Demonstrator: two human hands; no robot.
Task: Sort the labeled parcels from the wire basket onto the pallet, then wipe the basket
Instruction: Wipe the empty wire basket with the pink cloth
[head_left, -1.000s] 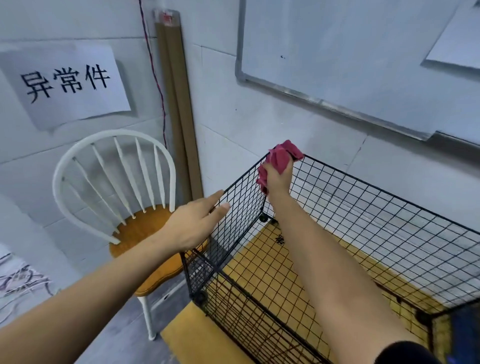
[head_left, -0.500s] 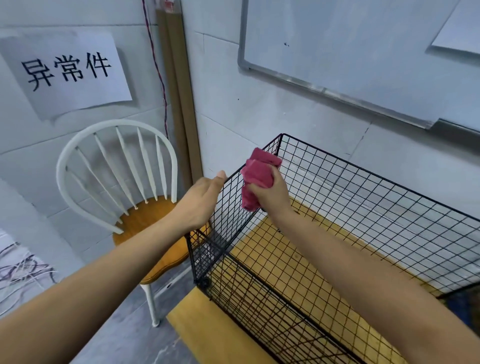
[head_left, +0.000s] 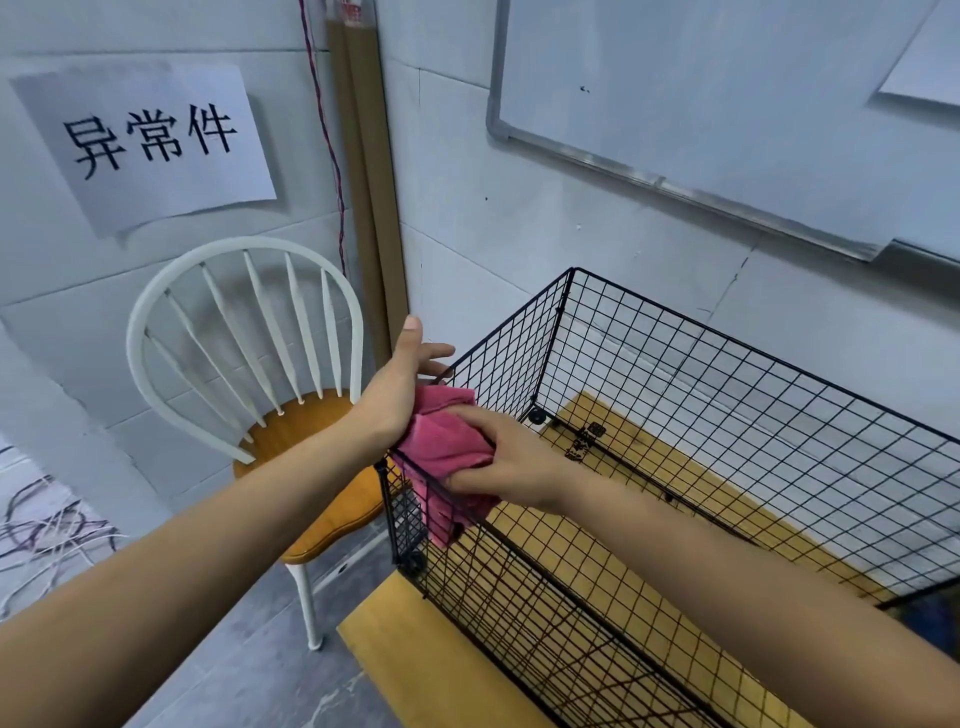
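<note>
A black wire basket (head_left: 727, 364) stands on a yellow wooden board (head_left: 447, 670), with no parcels visible inside it. My right hand (head_left: 498, 462) grips a pink cloth (head_left: 441, 447) and presses it over the basket's near left top corner; part of the cloth hangs down inside the mesh. My left hand (head_left: 400, 384) rests against the outside of the basket's left panel just above the cloth, fingers spread, thumb up.
A white spindle-back chair (head_left: 244, 384) with a wooden seat stands close to the basket's left side. Tall cardboard strips (head_left: 363, 197) lean in the wall corner. A whiteboard (head_left: 727, 104) hangs above the basket. Loose straps (head_left: 47, 530) lie at far left.
My right hand has drawn the pink cloth along the left rim from the far corner to the near corner. My left hand stayed on the left panel, shifting slightly.
</note>
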